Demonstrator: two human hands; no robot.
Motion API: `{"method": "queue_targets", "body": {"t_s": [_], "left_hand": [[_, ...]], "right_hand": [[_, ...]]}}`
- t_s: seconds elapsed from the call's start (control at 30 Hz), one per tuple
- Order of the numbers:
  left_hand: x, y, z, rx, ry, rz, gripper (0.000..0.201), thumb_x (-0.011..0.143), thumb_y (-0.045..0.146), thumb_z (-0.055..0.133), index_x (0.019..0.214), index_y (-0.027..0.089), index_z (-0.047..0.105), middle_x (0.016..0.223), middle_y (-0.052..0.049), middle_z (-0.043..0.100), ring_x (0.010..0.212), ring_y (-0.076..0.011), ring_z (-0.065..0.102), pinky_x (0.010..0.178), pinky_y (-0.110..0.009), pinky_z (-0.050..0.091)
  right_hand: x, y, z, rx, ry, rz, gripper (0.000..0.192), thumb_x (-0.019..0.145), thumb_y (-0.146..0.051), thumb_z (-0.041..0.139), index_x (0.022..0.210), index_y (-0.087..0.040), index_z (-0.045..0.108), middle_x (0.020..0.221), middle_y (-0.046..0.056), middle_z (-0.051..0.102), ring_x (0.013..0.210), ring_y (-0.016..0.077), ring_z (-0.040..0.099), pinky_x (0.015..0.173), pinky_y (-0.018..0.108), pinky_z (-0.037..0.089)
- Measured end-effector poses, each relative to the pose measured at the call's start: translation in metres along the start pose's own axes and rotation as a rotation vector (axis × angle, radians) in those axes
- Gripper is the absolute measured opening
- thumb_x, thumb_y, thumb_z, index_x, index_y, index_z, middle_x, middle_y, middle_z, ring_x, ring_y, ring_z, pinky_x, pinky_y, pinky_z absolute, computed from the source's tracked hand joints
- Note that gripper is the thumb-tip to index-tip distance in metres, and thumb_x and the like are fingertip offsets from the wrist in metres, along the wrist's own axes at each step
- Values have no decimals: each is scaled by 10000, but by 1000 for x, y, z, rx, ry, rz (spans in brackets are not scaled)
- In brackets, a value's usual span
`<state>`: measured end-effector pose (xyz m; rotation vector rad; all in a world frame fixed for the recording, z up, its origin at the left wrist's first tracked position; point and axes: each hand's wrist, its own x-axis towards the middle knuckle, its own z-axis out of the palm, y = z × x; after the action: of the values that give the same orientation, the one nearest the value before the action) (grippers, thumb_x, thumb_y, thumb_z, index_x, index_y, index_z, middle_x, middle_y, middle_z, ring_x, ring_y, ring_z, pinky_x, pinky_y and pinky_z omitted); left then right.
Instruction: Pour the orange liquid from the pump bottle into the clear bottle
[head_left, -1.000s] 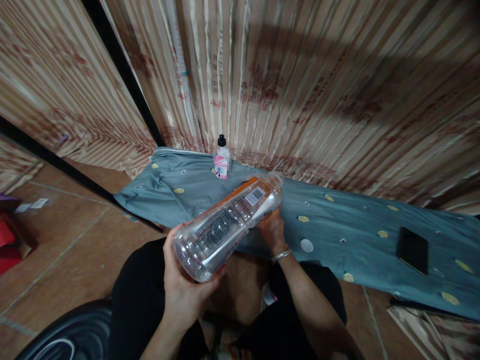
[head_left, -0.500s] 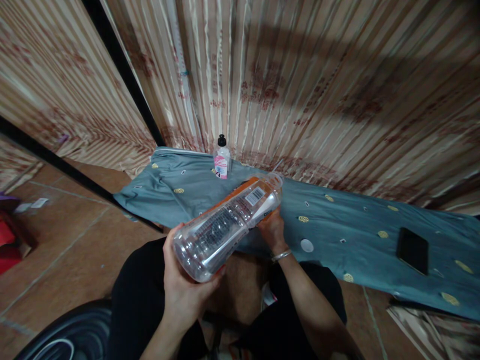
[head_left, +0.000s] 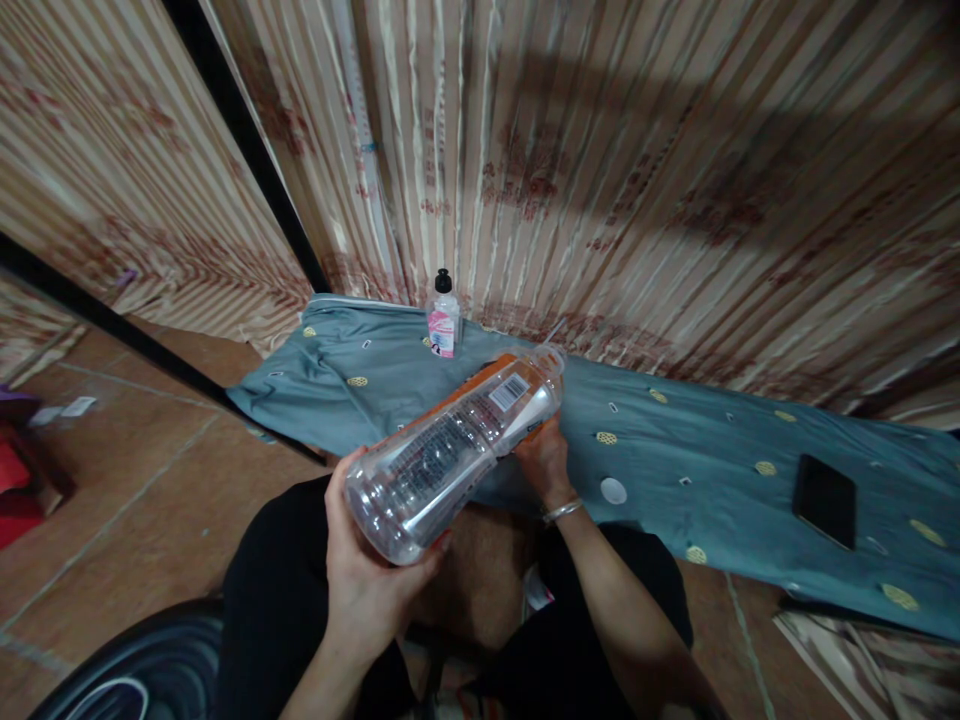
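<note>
1. Gripping the base end of a clear plastic bottle (head_left: 450, 450), my left hand (head_left: 364, 570) has thumb and fingers wrapped round its bottom; grip closed.
2. My right hand (head_left: 544, 455) sits under the bottle's neck end, fingers curled against it; mostly hidden behind the bottle, so I can't tell how tight that hold is, only that it touches.
3. Bottle lies tilted, base toward me and lower, neck pointing away and up, held in the air above my lap and the near edge of the cloth.
4. Bottle looks empty; orange-and-white label with a barcode wraps the upper part.
5. Silver bracelet (head_left: 562, 511) on the right wrist.
6. Teal cloth (head_left: 675, 440) with small yellow and white motifs is spread over a low surface beyond the hands.
7. Small bottle (head_left: 443, 315) with a black cap and pink label stands upright at the cloth's far edge, well apart from both hands.
8. Black phone (head_left: 825, 498) lies flat on the cloth far to the right.
9. White round disc (head_left: 613, 490) on the cloth, just right of the right wrist.
10. Striped beige curtain (head_left: 600, 170) hangs behind; brown tiled floor (head_left: 150, 480) to the left.
</note>
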<state>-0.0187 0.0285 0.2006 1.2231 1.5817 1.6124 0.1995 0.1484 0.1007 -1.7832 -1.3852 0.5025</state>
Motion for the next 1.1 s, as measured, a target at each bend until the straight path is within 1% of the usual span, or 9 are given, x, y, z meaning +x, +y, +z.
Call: {"method": "queue_targets", "body": {"t_s": [0.17,0.3,0.47,0.63,0.77,0.87,1.0,1.1], "left_hand": [[0,0,0,5,-2,-3,997,557,368,985,1440,244,540,1398,-105,622,1255,-305,682,1039,-400,593],[0,0,0,-8,-7,-4,1002,551,362,991,1439,248,540,1400,-103,620,1253,-305,683,1031,-397,599],[0,1,0,11,3,4,998,562,371,987,1444,244,536,1414,-111,614,1267,-308,679,1062,-411,583],[0,3,1,-22,5,2,985,554,329,984,1429,243,541,1396,-107,630,1233,-288,701,1030,-382,602],[-1,4,2,-32,7,-15,988,552,334,985,1430,242,540,1399,-107,634,1244,-293,700,1047,-388,596],[-1,6,2,-43,9,-20,992,551,319,985,1436,238,544,1407,-107,633,1254,-292,697,1049,-377,594],[-1,6,3,-71,19,-29,1003,525,291,995,1424,239,552,1399,-98,643,1241,-284,705,1034,-361,598],[-1,5,2,-75,23,-42,1014,507,301,1002,1418,239,561,1400,-98,642,1253,-303,697,1036,-377,598]], "right_hand": [[-1,-2,-1,12,8,30,942,795,-355,799,1601,-103,382,1246,217,790,1126,366,791,967,510,661],[-1,-5,-2,29,-5,33,970,781,-357,814,1611,-125,369,1265,202,789,1133,366,788,970,523,661],[0,-6,-3,41,7,29,958,788,-326,804,1608,-64,383,1235,228,793,1114,365,796,962,478,667],[-1,-5,-2,13,11,10,930,806,-332,783,1606,-69,387,1251,235,785,1132,365,789,967,503,664],[0,-2,0,-11,18,12,930,822,-344,770,1606,-38,372,1234,247,788,1127,367,791,953,500,668],[0,0,0,3,19,-12,941,805,-352,793,1596,-42,390,1263,253,777,1146,369,783,971,501,661],[0,-2,-1,20,15,2,954,799,-383,802,1599,-73,383,1279,236,778,1139,371,785,964,520,662],[0,-3,-2,47,-4,11,992,784,-397,817,1611,-94,362,1278,223,781,1130,369,790,963,516,663]]}}
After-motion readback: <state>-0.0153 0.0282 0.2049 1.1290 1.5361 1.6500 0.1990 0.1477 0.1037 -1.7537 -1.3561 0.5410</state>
